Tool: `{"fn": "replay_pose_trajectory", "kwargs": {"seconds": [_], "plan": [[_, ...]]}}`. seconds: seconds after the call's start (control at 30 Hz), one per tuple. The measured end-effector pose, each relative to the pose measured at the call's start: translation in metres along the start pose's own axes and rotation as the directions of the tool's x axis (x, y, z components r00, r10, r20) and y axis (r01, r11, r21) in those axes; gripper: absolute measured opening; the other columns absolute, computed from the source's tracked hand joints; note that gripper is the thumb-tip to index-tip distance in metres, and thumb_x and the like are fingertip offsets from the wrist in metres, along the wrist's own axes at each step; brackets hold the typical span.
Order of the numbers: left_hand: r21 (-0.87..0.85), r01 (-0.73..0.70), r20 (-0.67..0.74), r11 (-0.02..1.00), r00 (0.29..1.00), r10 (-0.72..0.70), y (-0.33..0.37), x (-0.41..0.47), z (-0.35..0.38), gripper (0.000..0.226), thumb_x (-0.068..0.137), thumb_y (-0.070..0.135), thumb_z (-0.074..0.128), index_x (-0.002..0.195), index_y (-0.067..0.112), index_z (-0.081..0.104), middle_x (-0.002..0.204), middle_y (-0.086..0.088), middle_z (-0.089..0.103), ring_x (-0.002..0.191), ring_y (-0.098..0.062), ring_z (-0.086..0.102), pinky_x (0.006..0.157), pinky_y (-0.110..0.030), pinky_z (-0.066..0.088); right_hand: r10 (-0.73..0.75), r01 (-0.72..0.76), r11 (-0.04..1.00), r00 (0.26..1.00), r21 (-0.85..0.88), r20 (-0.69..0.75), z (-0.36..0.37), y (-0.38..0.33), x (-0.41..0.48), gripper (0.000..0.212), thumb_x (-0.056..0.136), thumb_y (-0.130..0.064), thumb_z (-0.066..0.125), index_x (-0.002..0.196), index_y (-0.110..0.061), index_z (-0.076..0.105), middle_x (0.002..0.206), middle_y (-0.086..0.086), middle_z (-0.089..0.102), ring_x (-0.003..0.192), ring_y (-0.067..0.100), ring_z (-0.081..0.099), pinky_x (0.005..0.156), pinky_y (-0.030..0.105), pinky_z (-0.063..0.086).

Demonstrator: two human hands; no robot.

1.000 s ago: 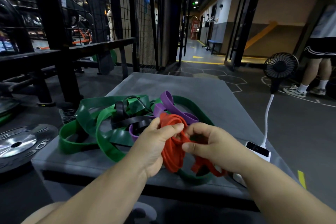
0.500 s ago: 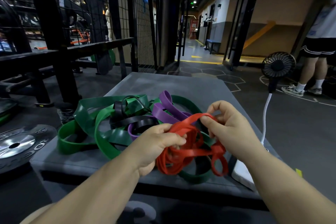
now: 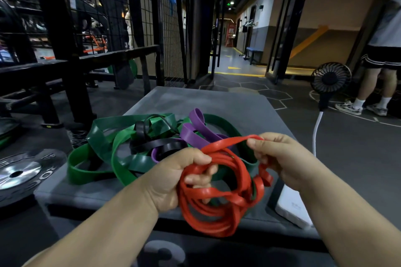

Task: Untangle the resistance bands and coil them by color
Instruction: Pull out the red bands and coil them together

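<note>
Grey box: left hand grips red band; right hand pinches it.

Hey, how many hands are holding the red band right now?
2. The left hand grips the coiled red band; the right hand pinches one strand raised above the coil.

Two hands, one fan, bands in four colours (tangled)

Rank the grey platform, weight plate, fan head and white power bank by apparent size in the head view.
1. grey platform
2. weight plate, though cropped by the frame edge
3. fan head and white power bank: too alike to rank, and the bank is partly hidden
</note>
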State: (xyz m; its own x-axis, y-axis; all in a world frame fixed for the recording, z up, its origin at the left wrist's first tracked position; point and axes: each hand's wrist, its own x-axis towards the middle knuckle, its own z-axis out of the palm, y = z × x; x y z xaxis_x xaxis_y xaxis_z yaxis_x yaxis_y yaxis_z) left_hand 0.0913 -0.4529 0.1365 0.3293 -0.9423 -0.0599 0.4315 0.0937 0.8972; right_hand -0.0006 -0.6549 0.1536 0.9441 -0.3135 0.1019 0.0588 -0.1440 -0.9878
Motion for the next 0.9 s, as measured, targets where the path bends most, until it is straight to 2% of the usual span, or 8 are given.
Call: {"fn": "replay_pose_trajectory", "kwargs": {"seconds": [0.13, 0.2, 0.3, 0.47, 0.57, 0.67, 0.83, 0.9], "plan": [[-0.077, -0.067, -0.094, 0.995, 0.994, 0.06, 0.002, 0.001, 0.002, 0.015, 0.053, 0.013, 0.067, 0.064, 0.009, 0.058, 0.048, 0.002, 0.042, 0.043, -0.012, 0.045, 0.054, -0.026, 0.053, 0.057, -0.06, 0.948, 0.998, 0.313, 0.019, 0.007, 0.008, 0.002, 0.04, 0.07, -0.024, 0.073, 0.047, -0.016, 0.042, 0.044, 0.001, 0.03, 0.057, 0.018, 0.053, 0.075, 0.034, 0.047], [-0.139, -0.103, -0.121, 0.985, 0.989, 0.086, 0.003, 0.001, -0.001, 0.019, 0.051, 0.008, 0.068, 0.069, 0.008, 0.061, 0.053, -0.001, 0.047, 0.047, -0.014, 0.052, 0.059, -0.031, 0.057, 0.062, -0.078, 0.92, 0.997, 0.385, 0.054, 0.009, 0.01, 0.003, 0.034, 0.074, -0.029, 0.063, 0.048, -0.017, 0.045, 0.041, -0.002, 0.025, 0.051, 0.018, 0.05, 0.062, 0.028, 0.048], [-0.242, -0.179, -0.092, 0.954, 0.983, 0.161, 0.005, 0.001, -0.004, 0.028, 0.043, 0.005, 0.081, 0.066, 0.009, 0.066, 0.059, -0.001, 0.057, 0.056, -0.016, 0.061, 0.07, -0.033, 0.058, 0.096, -0.176, 0.871, 0.977, 0.458, 0.193, 0.007, 0.014, 0.005, 0.027, 0.062, -0.033, 0.077, 0.058, -0.015, 0.056, 0.042, -0.007, 0.026, 0.042, 0.011, 0.033, 0.042, 0.02, 0.035], [-0.403, -0.346, -0.204, 0.847, 0.937, 0.285, 0.009, -0.001, -0.005, 0.041, 0.027, 0.003, 0.089, 0.061, 0.007, 0.068, 0.071, -0.005, 0.068, 0.072, -0.02, 0.07, 0.069, -0.036, 0.059, 0.089, -0.11, 0.99, 0.972, 0.086, 0.22, 0.013, 0.026, 0.006, 0.021, 0.075, -0.031, 0.064, 0.06, -0.016, 0.06, 0.054, 0.005, 0.041, 0.044, 0.011, 0.037, 0.043, 0.02, 0.032], [-0.459, -0.368, -0.238, 0.809, 0.928, 0.288, 0.009, -0.002, -0.007, 0.046, 0.023, -0.003, 0.088, 0.063, 0.005, 0.068, 0.071, -0.005, 0.067, 0.071, -0.022, 0.071, 0.06, -0.034, 0.059, 0.112, -0.082, 0.987, 0.964, -0.135, 0.24, 0.016, 0.03, 0.006, 0.033, 0.075, -0.044, 0.067, 0.062, -0.016, 0.057, 0.058, 0.003, 0.049, 0.05, 0.016, 0.041, 0.049, 0.029, 0.032], [-0.432, -0.391, -0.186, 0.813, 0.92, 0.344, 0.01, -0.004, -0.01, 0.043, 0.031, -0.002, 0.087, 0.069, 0.008, 0.069, 0.075, -0.001, 0.066, 0.065, -0.013, 0.067, 0.069, -0.031, 0.058, 0.134, -0.048, 0.968, 0.929, -0.247, 0.345, 0.013, 0.027, 0.005, 0.037, 0.072, -0.051, 0.07, 0.055, -0.021, 0.059, 0.06, 0.003, 0.052, 0.058, 0.022, 0.044, 0.056, 0.028, 0.036], [-0.489, -0.409, -0.109, 0.77, 0.905, 0.412, 0.016, -0.006, -0.014, 0.046, 0.039, -0.004, 0.08, 0.081, 0.004, 0.063, 0.085, -0.003, 0.063, 0.048, -0.006, 0.054, 0.056, -0.022, 0.055, 0.12, -0.114, 0.993, 0.861, -0.044, 0.494, 0.012, 0.031, 0.002, 0.022, 0.072, -0.007, 0.068, 0.07, -0.01, 0.046, 0.061, 0.001, 0.052, 0.053, 0.008, 0.054, 0.051, 0.015, 0.041], [-0.543, -0.414, -0.108, 0.731, 0.897, 0.428, 0.019, -0.006, -0.019, 0.041, 0.044, -0.004, 0.08, 0.081, 0.004, 0.063, 0.083, 0.0, 0.063, 0.044, -0.004, 0.051, 0.047, -0.018, 0.05, 0.118, -0.16, 0.986, 0.865, 0.044, 0.488, 0.016, 0.037, 0.001, 0.02, 0.073, -0.003, 0.064, 0.076, -0.008, 0.045, 0.065, 0.003, 0.054, 0.056, 0.01, 0.055, 0.053, 0.018, 0.041]]}}
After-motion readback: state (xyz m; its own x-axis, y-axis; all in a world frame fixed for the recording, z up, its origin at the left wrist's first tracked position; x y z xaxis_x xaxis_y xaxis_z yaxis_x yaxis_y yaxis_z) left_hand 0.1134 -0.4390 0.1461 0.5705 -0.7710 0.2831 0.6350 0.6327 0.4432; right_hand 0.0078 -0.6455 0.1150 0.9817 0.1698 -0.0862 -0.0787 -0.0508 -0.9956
